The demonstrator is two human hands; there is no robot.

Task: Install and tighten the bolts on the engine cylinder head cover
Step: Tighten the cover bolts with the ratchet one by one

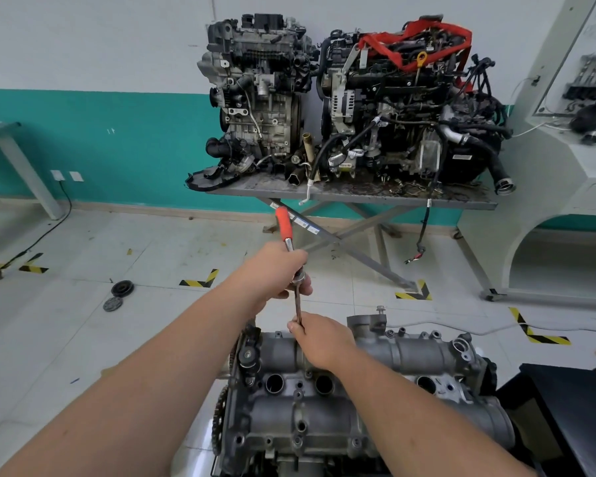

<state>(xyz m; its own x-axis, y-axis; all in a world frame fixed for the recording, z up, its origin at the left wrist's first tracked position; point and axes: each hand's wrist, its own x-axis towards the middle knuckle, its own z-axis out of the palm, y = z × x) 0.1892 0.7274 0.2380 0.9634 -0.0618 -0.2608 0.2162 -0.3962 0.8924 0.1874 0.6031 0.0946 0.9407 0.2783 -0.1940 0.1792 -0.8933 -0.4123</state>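
Engines: three in view; one cylinder head cover [324,411] on the engine at the near bottom, and two complete engines, a bare grey one [255,94] and one draped with a red strap [403,108], side by side on a steel scissor-leg table [358,196] against the wall.
Spark plug wells: three dark round holes show along the middle of the cover; the right forearm crosses that row.
Bolt: one flanged bolt [380,309] stands upright in the housing at the cover's far edge.
Ratchet: one, with a red handle [283,223] pointing up and away and a long dark extension bar [298,306] running down towards the cover's far left part.
Left hand [277,273]: raised above the engine, fingers curled round the ratchet head where the bar joins it.
Right hand [319,339]: lower, just over the cover, fingertips pinching the bottom of the extension bar; the bar's tip is hidden behind the hand.
Arms: both bare forearms reach forward from the bottom edge, converging on the tool.
Floor: two dark round discs [118,296] lie left on the tiles, among yellow-black corner tape marks.
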